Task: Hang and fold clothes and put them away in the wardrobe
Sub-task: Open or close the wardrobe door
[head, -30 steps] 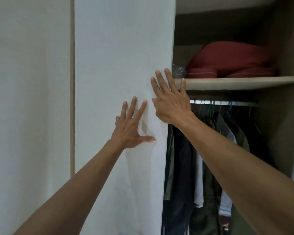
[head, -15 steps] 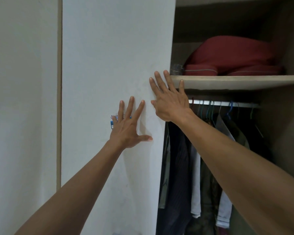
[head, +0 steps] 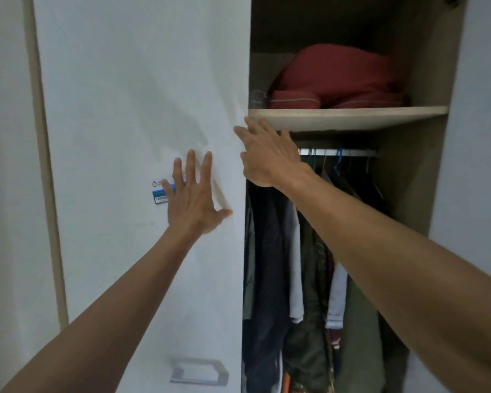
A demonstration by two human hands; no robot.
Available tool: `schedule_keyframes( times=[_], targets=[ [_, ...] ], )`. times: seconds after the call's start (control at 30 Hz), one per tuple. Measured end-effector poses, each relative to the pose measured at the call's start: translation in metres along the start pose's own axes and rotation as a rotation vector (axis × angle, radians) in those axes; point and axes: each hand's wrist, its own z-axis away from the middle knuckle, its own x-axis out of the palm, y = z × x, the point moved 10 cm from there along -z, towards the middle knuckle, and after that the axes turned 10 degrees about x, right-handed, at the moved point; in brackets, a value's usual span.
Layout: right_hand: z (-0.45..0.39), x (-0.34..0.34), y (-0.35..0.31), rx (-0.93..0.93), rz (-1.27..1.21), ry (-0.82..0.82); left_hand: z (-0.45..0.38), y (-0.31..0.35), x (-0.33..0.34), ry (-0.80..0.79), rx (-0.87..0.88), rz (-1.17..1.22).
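Left hand (head: 193, 202) is spread flat on the white sliding wardrobe door (head: 142, 137), right hand (head: 267, 154) hooks its tall vertical edge, fingers probably curled behind, empty too, with the dark hanging clothes (head: 289, 265) just right of it, nearer that hand.

White door (head: 131, 109); red bundle (head: 338, 78); dark, perhaps pinstriped, garment (head: 267, 251).

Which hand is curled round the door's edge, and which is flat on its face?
The right hand curls round the white door edge under the shelf; the left hand lies flat, fingers spread, beside the sticker.
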Motion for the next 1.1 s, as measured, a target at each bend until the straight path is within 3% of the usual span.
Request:
schedule_keyframes(
  times=[0.13, 0.3, 0.43, 0.7, 0.93, 1.1],
  targets=[
    [0.041, -0.029, 0.048, 0.102, 0.071, 0.027, 0.011, 0.056, -0.003, 0.132, 0.108, 0.158],
    [0.105, -0.076, 0.122, 0.221, 0.317, 0.054, 0.035, 0.170, 0.014, 0.089, 0.313, 0.428],
    [0.156, -0.124, 0.180, 0.329, 0.522, 0.063, 0.067, 0.274, 0.021, -0.039, 0.454, 0.667],
    [0.236, -0.248, 0.271, 0.543, 0.785, 0.315, 0.135, 0.462, -0.014, -0.291, 0.672, 1.051],
    [0.289, -0.305, 0.333, 0.747, 0.681, 0.428, 0.155, 0.560, -0.044, -0.298, 0.749, 1.125],
    [0.299, -0.309, 0.351, 0.827, 0.386, 0.523, 0.157, 0.566, -0.046, -0.256, 0.688, 1.168]
  ],
)
